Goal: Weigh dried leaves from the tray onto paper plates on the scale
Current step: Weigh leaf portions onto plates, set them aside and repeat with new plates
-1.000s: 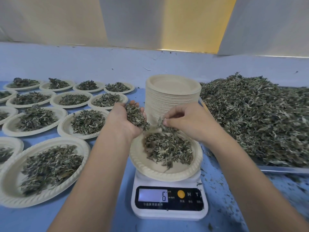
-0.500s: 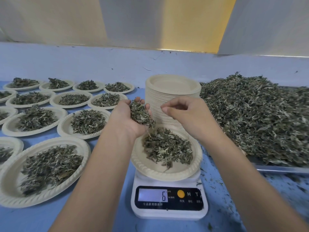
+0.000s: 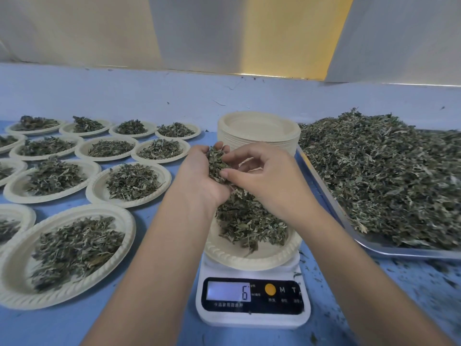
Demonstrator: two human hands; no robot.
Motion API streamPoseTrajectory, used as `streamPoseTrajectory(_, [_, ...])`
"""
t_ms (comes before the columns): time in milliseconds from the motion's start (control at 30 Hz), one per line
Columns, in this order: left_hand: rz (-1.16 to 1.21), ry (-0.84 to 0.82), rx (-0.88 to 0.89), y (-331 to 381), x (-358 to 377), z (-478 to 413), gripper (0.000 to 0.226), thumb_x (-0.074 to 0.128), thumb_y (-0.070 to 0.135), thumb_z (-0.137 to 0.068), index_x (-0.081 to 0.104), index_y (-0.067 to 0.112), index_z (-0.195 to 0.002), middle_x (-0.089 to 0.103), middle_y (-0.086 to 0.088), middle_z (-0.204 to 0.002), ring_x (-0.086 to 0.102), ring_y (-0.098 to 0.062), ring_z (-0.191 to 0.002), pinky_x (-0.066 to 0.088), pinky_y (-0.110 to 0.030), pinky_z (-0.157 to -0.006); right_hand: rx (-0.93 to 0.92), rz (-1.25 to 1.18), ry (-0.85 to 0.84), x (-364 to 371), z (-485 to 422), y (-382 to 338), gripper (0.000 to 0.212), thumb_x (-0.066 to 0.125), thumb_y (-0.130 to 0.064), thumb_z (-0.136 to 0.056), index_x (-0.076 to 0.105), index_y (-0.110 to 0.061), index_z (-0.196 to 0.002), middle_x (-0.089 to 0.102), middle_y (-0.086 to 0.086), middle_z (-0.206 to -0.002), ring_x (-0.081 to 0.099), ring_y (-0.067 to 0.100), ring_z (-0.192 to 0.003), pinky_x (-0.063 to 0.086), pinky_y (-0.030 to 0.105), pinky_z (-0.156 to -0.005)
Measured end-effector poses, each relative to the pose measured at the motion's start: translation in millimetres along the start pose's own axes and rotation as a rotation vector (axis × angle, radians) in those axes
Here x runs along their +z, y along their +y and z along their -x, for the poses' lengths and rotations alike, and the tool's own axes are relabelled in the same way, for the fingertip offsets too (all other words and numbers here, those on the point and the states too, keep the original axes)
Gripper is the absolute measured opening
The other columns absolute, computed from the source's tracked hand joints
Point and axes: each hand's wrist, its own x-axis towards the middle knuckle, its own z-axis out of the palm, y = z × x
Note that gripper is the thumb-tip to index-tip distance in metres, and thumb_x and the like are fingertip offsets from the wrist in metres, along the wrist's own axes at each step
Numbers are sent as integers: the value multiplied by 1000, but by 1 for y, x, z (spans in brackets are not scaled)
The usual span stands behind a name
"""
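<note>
Cupping leaves (image 3: pixel 215 166) along left hand (image 3: pixel 197 183), pointing away, right hand (image 3: pixel 269 178) pinching them

The right grip (image 3: pixel 264 178) no longer pinches leaves low over the plate (image 3: pixel 249 259). It has risen from the heap (image 3: pixel 249 221) below it and come across to the left grip (image 3: pixel 197 177). Its thumb and forefinger, held clear of everything half a second ago, now press into the clump of dried leaves (image 3: pixel 215 163) just to its left, cupped in the left grip. Whether they already pinch a portion is hard to tell. The left grip has shifted slightly toward the right grip and turned its palm more upright, so the two now meet above the heap.
</note>
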Motion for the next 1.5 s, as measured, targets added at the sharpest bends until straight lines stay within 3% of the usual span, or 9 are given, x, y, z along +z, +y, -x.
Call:
streamPoseTrajectory(133, [-19,8,1,-3,1,0,38,35,23,-98,50,13,-65,52,1,-61,54,-14,-38,49,-28,-62,4,34,-8,-1,3,-3,17,78,-11,-74,73,-25,-83,64,-15,-67,58,-3,-62,50,12,-64])
streamPoseTrajectory(300, [-15,5,-16,-4,-1,-1,36,34,21,-97,50,14,-66,52,1,-64,52,-16,-55,48,-30,-66,-5,30,9,-1,3,-5,19,72,-5,-76,73,-24,-79,66,-14,-66,59,-4,-62,49,11,-63])
streamPoseTrajectory(433, [-31,5,-13,-2,-2,1,35,32,20,-96,49,15,-66,51,3,-64,54,-14,-39,46,-24,-55,-5,31,22,-1,3,-4,22,70,-3,-76,72,-25,-75,67,-13,-67,59,-4,-62,46,9,-62])
streamPoseTrajectory(600, [-37,31,5,-2,-2,0,35,32,20,-98,50,15,-68,53,2,-68,50,-13,-57,42,-28,-58,-4,3,70,-2,2,-2,21,69,-3,-77,72,-24,-75,66,-19,-65,59,-5,-62,45,9,-62])
streamPoseTrajectory(867, [89,36,11,4,-5,-1,34,33,18,-97,51,11,-70,53,-2,-65,47,-14,-55,42,-23,-60,48,-103,97,-5,0,1,26,71,-4,-77,70,-28,-66,70,-14,-66,64,1,-64,51,20,-68])
streamPoseTrajectory(1000, [53,42,9,1,-4,-1,35,33,18,-97,51,12,-68,53,-1,-66,48,-13,-56,41,-25,-59,60,-68,69,-3,0,3,17,70,-7,-78,73,-24,-74,74,-6,-75,66,5,-71,55,27,-74])
streamPoseTrajectory(1200, [4,40,11,2,-4,-1,34,31,19,-97,49,14,-68,50,2,-65,46,-13,-55,39,-25,-58,97,-71,0,1,2,2,9,77,-17,-77,72,-24,-75,74,-6,-82,67,3,-74,54,20,-74])
streamPoseTrajectory(1500, [78,57,16,2,-5,-1,36,31,19,-99,50,12,-70,52,-1,-67,47,-13,-57,40,-24,-60,108,-52,59,-2,1,3,22,67,-1,-77,74,-22,-79,75,-4,-81,69,13,-79,58,32,-78])
